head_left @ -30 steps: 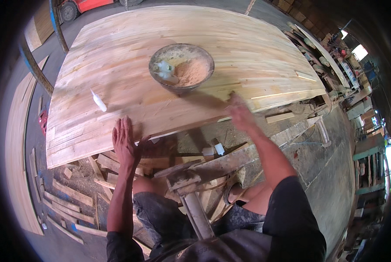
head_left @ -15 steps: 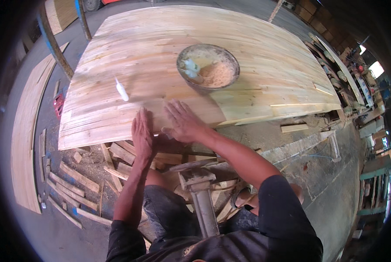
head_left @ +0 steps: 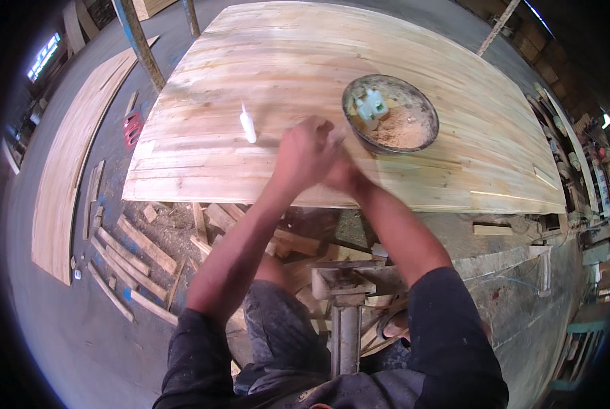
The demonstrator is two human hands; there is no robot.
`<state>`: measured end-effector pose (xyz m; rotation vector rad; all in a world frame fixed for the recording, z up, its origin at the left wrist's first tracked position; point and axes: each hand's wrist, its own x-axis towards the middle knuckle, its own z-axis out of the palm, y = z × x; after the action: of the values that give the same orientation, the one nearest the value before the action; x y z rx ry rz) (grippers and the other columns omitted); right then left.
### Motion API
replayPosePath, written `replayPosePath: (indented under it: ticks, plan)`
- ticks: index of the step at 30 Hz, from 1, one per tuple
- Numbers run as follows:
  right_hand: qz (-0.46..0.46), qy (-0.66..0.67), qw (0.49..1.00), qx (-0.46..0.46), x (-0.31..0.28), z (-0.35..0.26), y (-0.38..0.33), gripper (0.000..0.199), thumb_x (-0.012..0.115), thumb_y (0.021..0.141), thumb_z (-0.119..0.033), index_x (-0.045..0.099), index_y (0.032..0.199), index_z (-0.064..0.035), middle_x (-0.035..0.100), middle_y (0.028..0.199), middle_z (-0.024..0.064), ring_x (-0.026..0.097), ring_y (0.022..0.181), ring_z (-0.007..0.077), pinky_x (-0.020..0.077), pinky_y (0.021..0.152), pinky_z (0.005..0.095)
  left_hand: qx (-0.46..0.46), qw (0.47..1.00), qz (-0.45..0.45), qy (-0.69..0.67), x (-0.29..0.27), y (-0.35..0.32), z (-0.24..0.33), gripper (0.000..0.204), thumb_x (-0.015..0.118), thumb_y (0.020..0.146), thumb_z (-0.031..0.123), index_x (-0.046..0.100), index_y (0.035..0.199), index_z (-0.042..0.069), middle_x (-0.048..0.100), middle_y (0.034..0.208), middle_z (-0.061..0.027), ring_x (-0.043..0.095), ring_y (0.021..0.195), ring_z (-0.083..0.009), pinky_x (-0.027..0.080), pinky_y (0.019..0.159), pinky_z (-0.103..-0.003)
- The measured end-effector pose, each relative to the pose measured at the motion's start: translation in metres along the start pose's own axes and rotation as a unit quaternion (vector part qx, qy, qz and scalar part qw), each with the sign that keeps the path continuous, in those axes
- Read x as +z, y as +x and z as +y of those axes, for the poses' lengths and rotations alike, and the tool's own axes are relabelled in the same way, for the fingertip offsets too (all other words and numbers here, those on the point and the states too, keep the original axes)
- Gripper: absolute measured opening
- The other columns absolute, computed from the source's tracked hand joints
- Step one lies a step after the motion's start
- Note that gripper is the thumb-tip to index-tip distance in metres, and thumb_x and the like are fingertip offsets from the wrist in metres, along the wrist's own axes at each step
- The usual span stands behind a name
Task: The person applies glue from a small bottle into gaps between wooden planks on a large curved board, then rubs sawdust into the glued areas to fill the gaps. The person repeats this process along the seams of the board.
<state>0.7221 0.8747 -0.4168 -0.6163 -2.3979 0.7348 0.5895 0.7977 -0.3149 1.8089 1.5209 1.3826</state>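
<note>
Seemingly mid-work: wood panel (head_left: 482,136) already joined, powder (head_left: 404,129) left in bowl (head_left: 415,101), bottle (head_left: 248,127) aside; left hand (head_left: 305,153), right hand (head_left: 339,170) together, grip curled (contents, if any, cannot tell).

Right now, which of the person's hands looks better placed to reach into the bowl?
Probably the right hand: it is nearer the bowl, while the left hand is nearer the white bottle. The hands overlap in this view, so whether either holds something is unclear.
</note>
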Motion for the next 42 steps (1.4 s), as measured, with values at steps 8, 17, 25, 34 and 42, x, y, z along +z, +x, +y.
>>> replayPosePath:
  ticks: [8,17,25,34,42]
  plan:
    - [0.082,-0.143,0.985,-0.056,0.029,0.009,-0.006,0.074,0.065,0.101,-0.026,0.036,0.165,-0.0038,0.053,0.154,0.0225,0.050,0.141,0.0429,0.0316,0.126,0.0533,-0.348,0.858,-0.228,-0.301,0.073,0.066,-0.002,0.056,0.071,0.107,0.040,0.063,0.134,-0.009,0.073,0.114,-0.0276,0.081,0.095,-0.0351,0.070,0.080,-0.040]
    - [0.023,-0.302,0.936,0.177,-0.064,0.019,-0.067,0.074,0.070,0.101,-0.037,0.046,0.164,-0.0068,0.042,0.170,0.0216,0.033,0.162,0.0381,0.0260,0.133,0.0514,-0.201,0.879,-0.171,-0.398,0.113,0.120,-0.067,0.036,0.061,0.112,0.016,0.059,0.137,-0.010,0.071,0.120,-0.0224,0.078,0.098,-0.0369,0.071,0.083,-0.046]
    - [0.060,-0.387,0.795,0.462,-0.195,0.111,-0.166,0.082,0.039,0.113,-0.063,0.034,0.171,-0.0052,0.020,0.180,0.0263,0.013,0.167,0.0478,0.0101,0.135,0.0602,-0.302,0.886,-0.022,-0.351,0.054,0.107,-0.098,0.043,0.045,0.116,0.024,0.053,0.140,-0.011,0.070,0.123,-0.0248,0.078,0.097,-0.0339,0.073,0.080,-0.042]
    - [0.048,-0.357,0.906,0.222,-0.117,0.047,-0.163,0.094,0.046,0.109,-0.068,0.029,0.171,0.0005,0.025,0.178,0.0280,0.021,0.167,0.0417,0.0121,0.137,0.0540,-0.307,0.899,-0.069,-0.304,0.057,0.095,-0.083,0.064,0.067,0.109,0.044,0.056,0.139,-0.011,0.074,0.115,-0.0232,0.078,0.100,-0.0312,0.065,0.090,-0.039]
    - [0.124,-0.389,0.739,0.535,-0.266,0.168,-0.260,0.090,0.038,0.110,-0.069,0.033,0.171,-0.0027,0.030,0.177,0.0257,0.022,0.165,0.0466,0.0134,0.136,0.0559,0.102,0.934,-0.290,0.182,0.042,0.047,-0.070,0.068,0.083,0.095,0.034,0.058,0.149,0.001,0.057,0.157,-0.0265,0.055,0.145,-0.0443,0.045,0.122,-0.050]
